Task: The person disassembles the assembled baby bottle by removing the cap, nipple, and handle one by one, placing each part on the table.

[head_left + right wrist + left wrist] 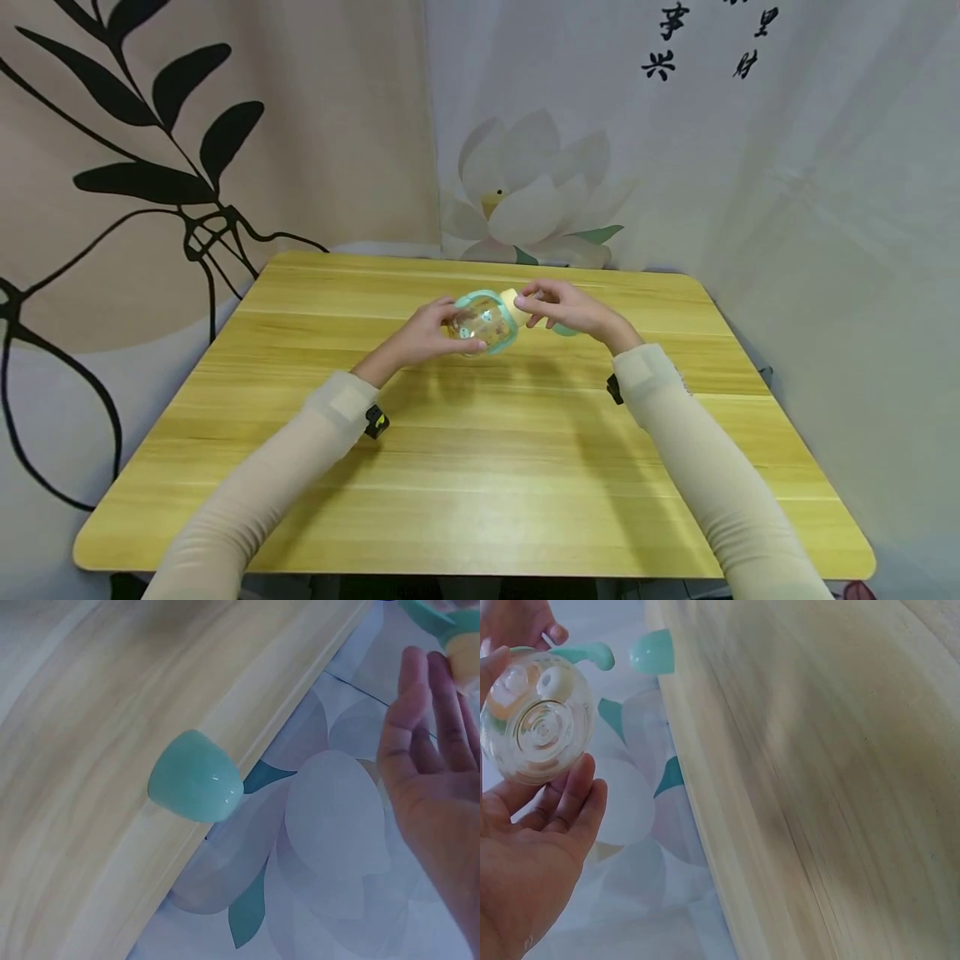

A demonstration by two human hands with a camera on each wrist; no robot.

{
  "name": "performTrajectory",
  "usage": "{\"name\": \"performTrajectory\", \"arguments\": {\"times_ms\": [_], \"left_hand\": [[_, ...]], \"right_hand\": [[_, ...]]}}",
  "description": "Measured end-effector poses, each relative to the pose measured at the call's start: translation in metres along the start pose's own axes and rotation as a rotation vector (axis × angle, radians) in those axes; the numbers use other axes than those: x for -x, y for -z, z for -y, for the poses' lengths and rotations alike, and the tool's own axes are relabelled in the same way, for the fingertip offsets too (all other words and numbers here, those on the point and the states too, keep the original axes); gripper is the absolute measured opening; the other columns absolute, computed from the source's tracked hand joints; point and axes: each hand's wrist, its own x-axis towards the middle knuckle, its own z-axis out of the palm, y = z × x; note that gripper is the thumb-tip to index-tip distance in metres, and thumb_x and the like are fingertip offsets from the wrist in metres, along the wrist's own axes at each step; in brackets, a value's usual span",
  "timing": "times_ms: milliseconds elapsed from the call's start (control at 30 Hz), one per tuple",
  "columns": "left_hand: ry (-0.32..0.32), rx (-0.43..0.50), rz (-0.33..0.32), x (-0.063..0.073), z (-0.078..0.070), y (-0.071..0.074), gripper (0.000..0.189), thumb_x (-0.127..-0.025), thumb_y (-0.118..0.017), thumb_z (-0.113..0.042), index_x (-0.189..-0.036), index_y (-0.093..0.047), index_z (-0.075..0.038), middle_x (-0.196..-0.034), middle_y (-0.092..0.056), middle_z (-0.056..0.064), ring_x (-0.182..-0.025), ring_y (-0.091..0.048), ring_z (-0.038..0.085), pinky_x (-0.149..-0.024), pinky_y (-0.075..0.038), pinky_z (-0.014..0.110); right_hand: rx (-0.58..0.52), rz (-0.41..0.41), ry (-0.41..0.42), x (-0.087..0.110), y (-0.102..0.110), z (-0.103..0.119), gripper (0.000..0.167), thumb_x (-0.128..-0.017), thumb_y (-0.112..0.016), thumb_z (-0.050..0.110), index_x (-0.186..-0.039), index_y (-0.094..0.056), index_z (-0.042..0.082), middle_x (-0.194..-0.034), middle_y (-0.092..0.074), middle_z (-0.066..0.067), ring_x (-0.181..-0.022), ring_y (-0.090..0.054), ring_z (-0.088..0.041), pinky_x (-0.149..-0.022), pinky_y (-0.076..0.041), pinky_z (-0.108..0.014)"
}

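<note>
My left hand grips the bottle; my right hand pinches its top; a green cap sits right, on the desk.

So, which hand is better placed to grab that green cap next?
Probably the right hand: it is nearer the green cap on the table, though its fingers are at the yellow collar. The left hand is farther off, holding the bottle.

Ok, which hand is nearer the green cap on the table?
Right. In the head view, the right hand, by the yellow collar, partly hides the green cap; the left hand, gripping the bottle, is farther off to the cap's left.
</note>
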Motion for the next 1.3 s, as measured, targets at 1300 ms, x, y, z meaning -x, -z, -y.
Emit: {"name": "performTrajectory", "arguments": {"times_ms": [1300], "left_hand": [[-0.080,0.088,0.031,0.010,0.006,0.005,0.039,-0.093,-0.081,-0.044,-0.115,-0.079,-0.011,-0.097,-0.073,0.005,-0.073,-0.052,0.018,-0.063,-0.044,0.028]], "right_hand": [[-0.192,-0.083,0.130,-0.005,-0.022,0.003,0.029,-0.107,-0.064,0.025,-0.123,-0.071,0.002,-0.098,-0.068,-0.006,-0.084,-0.058,-0.026,-0.085,-0.058,-0.037]]}}
